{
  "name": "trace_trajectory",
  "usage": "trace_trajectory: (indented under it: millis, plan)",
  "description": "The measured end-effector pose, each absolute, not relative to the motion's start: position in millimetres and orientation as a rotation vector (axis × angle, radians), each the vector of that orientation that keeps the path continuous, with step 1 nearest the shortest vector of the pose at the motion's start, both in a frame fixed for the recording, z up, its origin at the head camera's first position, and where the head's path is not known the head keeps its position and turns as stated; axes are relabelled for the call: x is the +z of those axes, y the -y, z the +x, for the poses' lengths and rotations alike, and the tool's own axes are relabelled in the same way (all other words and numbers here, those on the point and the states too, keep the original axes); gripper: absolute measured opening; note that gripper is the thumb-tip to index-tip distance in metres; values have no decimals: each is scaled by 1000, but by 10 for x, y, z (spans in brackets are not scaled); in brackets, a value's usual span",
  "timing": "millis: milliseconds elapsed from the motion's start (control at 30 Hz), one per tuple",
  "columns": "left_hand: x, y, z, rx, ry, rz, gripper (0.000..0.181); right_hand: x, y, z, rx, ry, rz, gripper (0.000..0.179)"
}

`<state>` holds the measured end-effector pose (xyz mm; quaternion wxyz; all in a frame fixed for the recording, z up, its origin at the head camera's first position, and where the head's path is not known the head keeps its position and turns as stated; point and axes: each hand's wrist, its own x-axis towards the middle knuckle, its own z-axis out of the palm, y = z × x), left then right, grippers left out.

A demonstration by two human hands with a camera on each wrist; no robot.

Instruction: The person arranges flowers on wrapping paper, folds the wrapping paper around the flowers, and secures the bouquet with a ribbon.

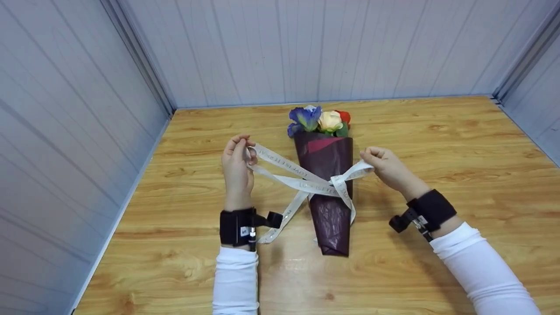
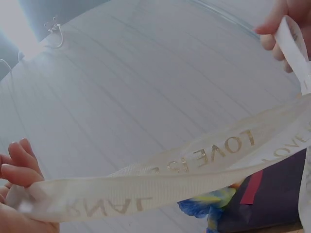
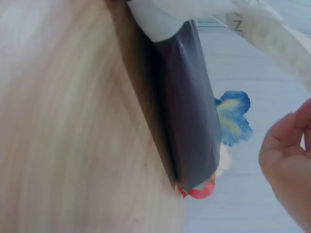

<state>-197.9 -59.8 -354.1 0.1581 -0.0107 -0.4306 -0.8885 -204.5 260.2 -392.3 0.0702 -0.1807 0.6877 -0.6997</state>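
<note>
A bouquet in dark purple wrapping paper (image 1: 326, 153) lies on the wooden table, its blue, cream and red flowers (image 1: 330, 121) toward the back wall. White ribbon (image 1: 284, 164) with printed letters goes around the wrap and is knotted at its right side. My left hand (image 1: 237, 164), left of the bouquet, pinches a loop of the ribbon, stretched in two strands toward the knot. On the other side my right hand (image 1: 385, 168) pinches a smaller ribbon loop. One ribbon tail (image 1: 284, 218) trails to the lower left; another hangs over the wrap's right edge.
The wooden table (image 1: 175, 245) extends around the bouquet on all sides. Pale panelled walls (image 1: 262, 52) close it off at the back, left and right. Black straps (image 1: 236, 227) with small cameras sit on both wrists.
</note>
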Motion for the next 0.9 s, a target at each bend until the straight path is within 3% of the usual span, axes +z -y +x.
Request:
trace_trajectory:
  millis: [133,300,467,667,900]
  plan:
    - [-3570,600,-1996,-2464,1292,-15,25,-3978,-2605,-2048,-2285,-1729,-545,34]
    - [-3599,605,-2005,-2258,1491,-56,21,-4027,-2650,-2061,-2277,-1382,-853,37]
    - [-3591,623,-2010,-2224,1541,-112,19,-4056,-2674,-2050,-2292,-1284,-1009,23]
    - [-3534,784,-1947,-2417,1575,-29,16,-4081,-2733,-2023,-2508,-1332,-913,18]
    - [-3522,1128,-1888,-2397,1850,71,28,-4108,-2821,-2012,-2722,-1361,-697,19]
